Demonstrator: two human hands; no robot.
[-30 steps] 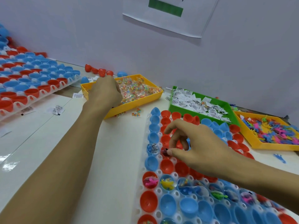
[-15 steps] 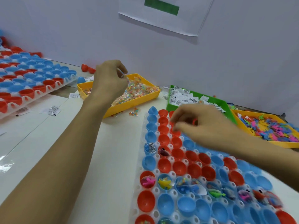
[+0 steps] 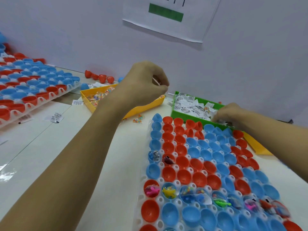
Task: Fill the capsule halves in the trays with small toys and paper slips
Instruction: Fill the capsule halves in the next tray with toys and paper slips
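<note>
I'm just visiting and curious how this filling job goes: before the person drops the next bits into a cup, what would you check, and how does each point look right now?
1. Left hand holds something: ok, its curled fingers pinch a small clear packet above the yellow bin.
2. Right hand has a slip: cannot tell, it is at the green bin of slips, fingers blurred.
3. Empty cups left in the near tray: ok, most red and blue halves are bare.
4. Slips in stock: ok, the green bin holds a heap.
5. Path to the tray free: ok, neither hand is over it.
</note>
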